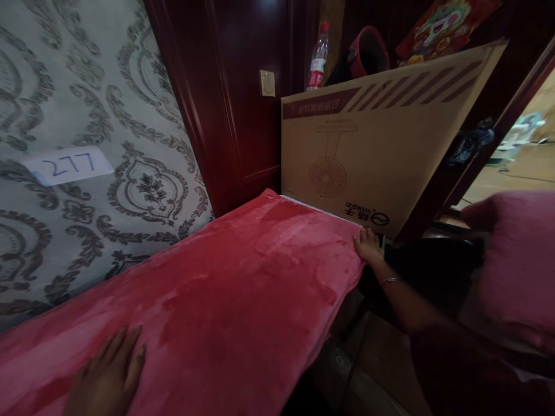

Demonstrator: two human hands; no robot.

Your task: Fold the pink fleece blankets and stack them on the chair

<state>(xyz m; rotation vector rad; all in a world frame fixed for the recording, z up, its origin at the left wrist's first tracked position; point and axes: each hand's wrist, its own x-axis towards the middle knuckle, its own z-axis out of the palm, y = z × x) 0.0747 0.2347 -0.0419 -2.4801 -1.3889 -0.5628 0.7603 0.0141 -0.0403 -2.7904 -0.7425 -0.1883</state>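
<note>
Cloth point(243, 283) of red-pink plush lies spread in front of me, its long axis running from the lower left of my view away toward the upper right, alongside patterned wallpaper point(147, 185). Its far end points at one dark red wooden panel point(238, 110) and one cardboard carton point(390, 138); its near end runs out of view at the left and bottom. Both my hands are on it: my left hand point(106, 372) rests palm down on the near part, fingers straight and fairly close together, thumb set apart; my right hand point(369, 247) is at the far right corner, fingers bent over the edge, though whether they pinch the fabric I cannot tell. One bracelet point(389, 280) circles my right wrist. The carton's YANGZI lettering reads upside down. Above its top edge show one red-capped bottle point(318, 60) and one red printed package point(446, 29). I count one switch plate point(267, 83) on the wooden panel and one paper label point(71, 165) marked 277 on the wallpaper. Off to my right, apart from the cloth, sits one pink plush covering point(520, 260).
</note>
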